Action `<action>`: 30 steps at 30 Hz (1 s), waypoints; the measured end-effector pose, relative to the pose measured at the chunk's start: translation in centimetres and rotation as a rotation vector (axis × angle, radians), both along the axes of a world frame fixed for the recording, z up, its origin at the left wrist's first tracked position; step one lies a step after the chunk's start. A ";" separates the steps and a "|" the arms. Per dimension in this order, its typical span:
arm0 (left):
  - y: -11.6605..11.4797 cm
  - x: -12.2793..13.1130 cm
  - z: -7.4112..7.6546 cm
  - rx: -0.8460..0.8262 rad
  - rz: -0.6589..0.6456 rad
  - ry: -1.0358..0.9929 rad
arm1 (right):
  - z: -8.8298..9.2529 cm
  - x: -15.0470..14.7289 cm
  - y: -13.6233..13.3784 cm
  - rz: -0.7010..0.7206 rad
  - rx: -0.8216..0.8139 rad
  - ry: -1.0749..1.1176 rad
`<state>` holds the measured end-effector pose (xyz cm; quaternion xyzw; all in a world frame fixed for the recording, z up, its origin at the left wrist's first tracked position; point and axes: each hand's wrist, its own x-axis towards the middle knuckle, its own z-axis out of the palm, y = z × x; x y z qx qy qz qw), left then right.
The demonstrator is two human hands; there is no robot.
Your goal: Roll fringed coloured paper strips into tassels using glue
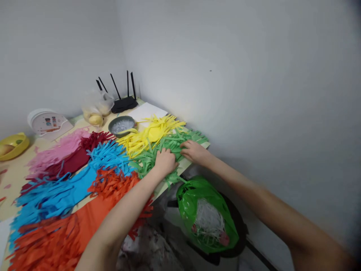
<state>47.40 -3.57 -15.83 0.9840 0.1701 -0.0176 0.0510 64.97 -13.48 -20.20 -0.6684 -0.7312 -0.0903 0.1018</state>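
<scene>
A green fringed piece of cloth or crepe paper (146, 160) lies at the right corner of the table, its strips tangled and some hanging over the edge. My left hand (165, 162) is on its near side, fingers bent down into the strips and closed on them. On its right side, my right hand (194, 151) has its fingertips curled on the green strips. Touching it from behind is a yellow fringed piece (153, 134). Blue (81, 183) and orange (93, 214) fringed pieces spread to the left, beneath or beside my left forearm.
Dark red (70, 162) and pink (60, 150) fringed pieces lie farther left. Behind stand a bowl of clear bits (122, 126), a black router (124, 104), a plastic bag (98, 103) and a yellow basket (17, 148). A green-lined bin (188, 195) sits below the table edge, by the wall.
</scene>
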 end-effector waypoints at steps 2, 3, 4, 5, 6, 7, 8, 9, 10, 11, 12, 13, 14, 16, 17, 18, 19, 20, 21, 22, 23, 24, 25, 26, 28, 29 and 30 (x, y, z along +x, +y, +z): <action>0.1 0.1 0.0 -0.005 0.007 -0.002 | 0.1 0.1 0.2 0.001 -0.015 0.016; 0.1 0.1 0.1 -0.010 0.013 -0.002 | 0.2 0.1 0.3 0.001 -0.023 0.024; 0.2 0.2 0.1 -0.016 0.020 0.000 | 0.3 0.1 0.4 0.001 -0.031 0.032; 0.2 0.3 0.1 -0.022 0.028 0.001 | 0.4 0.1 0.5 0.000 -0.038 0.040; 0.3 0.4 0.2 -0.028 0.035 0.002 | 0.6 0.1 0.6 -0.001 -0.045 0.049; 0.4 0.4 0.2 -0.035 0.044 0.003 | 0.7 0.1 0.7 -0.002 -0.050 0.057; 0.4 0.5 0.2 -0.042 0.053 0.003 | 0.8 0.1 0.8 -0.003 -0.055 0.066; 0.4 0.6 0.3 -0.049 0.062 0.002 | 0.9 0.1 0.9 -0.004 -0.059 0.075; 0.5 0.6 0.3 -0.056 0.071 0.001 | 0.9 0.1 1.1 -0.005 -0.062 0.085; 0.5 0.7 0.3 -0.064 0.080 -0.001 | 0.9 0.2 1.2 -0.006 -0.065 0.096; 0.6 0.7 0.3 -0.072 0.089 -0.002 | 1.0 0.4 1.4 -0.006 -0.066 0.108; 0.7 0.7 0.3 -0.079 0.099 -0.003 | 1.0 0.6 1.5 -0.004 -0.067 0.122; 0.7 0.8 0.3 -0.087 0.109 -0.004 | 1.0 0.8 1.6 -0.001 -0.066 0.136; 0.8 0.9 0.3 -0.098 0.129 -0.005 | 1.3 1.2 1.7 0.001 -0.057 0.164; 0.8 1.0 0.4 -0.100 0.140 -0.008 | 1.4 1.2 1.7 -0.005 -0.044 0.177; 0.8 1.2 0.5 -0.098 0.152 -0.015 | 1.6 1.0 1.5 -0.020 -0.024 0.188; 0.8 1.3 0.6 -0.093 0.164 -0.025 | 1.8 0.6 1.2 -0.044 0.004 0.198; 0.8 1.5 0.7 -0.087 0.179 -0.038 | 1.9 0.0 0.9 -0.077 0.037 0.209; 0.8 1.7 1.0 -0.082 0.195 -0.052 | 1.9 -0.8 0.4 -0.113 0.072 0.220; 0.8 1.8 1.3 -0.077 0.211 -0.067 | 1.8 -1.8 0.0 -0.149 0.103 0.235; 0.8 1.9 1.7 -0.073 0.227 -0.083 | 1.5 -2.9 -0.4 -0.180 0.127 0.252; 0.8 2.0 2.1 -0.070 0.241 -0.099 | 1.0 -4.0 -0.7 -0.201 0.140 0.272; 0.8 1.9 2.7 -0.064 0.254 -0.115 | 0.4 -5.1 -0.9 -0.213 0.144 0.292; 0.8 1.8 3.4 -0.057 0.268 -0.137 | -0.2 -5.9 -0.9 -0.217 0.141 0.313; 0.8 1.4 4.8 -0.052 0.302 -0.212 | -1.5 -7.0 -0.4 -0.217 0.129 0.350; 0.9 1.0 5.6 -0.058 0.318 -0.265 | -2.1 -7.3 -0.1 -0.218 0.124 0.367; 1.0 0.7 6.3 -0.069 0.334 -0.327 | -2.5 -7.3 0.4 -0.222 0.122 0.381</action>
